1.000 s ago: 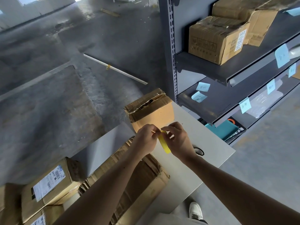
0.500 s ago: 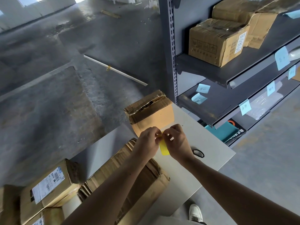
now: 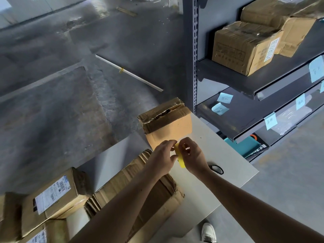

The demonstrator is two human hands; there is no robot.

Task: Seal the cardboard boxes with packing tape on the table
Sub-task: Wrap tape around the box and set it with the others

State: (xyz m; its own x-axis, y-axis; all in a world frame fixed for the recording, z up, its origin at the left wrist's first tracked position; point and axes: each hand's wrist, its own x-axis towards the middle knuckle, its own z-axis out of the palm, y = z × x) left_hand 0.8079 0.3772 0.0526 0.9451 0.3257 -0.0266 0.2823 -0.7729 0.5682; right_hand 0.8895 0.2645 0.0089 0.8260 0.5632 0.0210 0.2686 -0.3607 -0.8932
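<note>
1. A concrete warehouse floor (image 3: 52, 102) is seen, with a white rod (image 3: 129, 73) lying across it and grey metal shelving (image 3: 190, 50) standing at the right.
2. Taped cardboard boxes (image 3: 245, 48) are stored on the upper shelf, and pale blue notes (image 3: 225, 98) are stuck along the shelf edges.
3. A white counter (image 3: 219, 155) is set just beside the shelving.
4. A small cardboard box (image 3: 168, 123) is placed at the counter's far end, its top seam torn and gaping.
5. A large crumpled cardboard box (image 3: 140, 186) is laid nearer, partly hidden under the left forearm.
6. A labelled cardboard box (image 3: 52, 199) is found at the left end, touching the crumpled one.
7. A narrow yellow item (image 3: 181, 161) is pinched from both sides above the counter, in front of the small box; whether it is tape cannot be told.
8. It is gripped by the curled fingers of the left hand (image 3: 164, 155) and the right hand (image 3: 192, 158).
9. A black loop (image 3: 216, 169) is left on the counter beside the right wrist.
10. A white shoe (image 3: 208, 232) is visible on the floor below.
</note>
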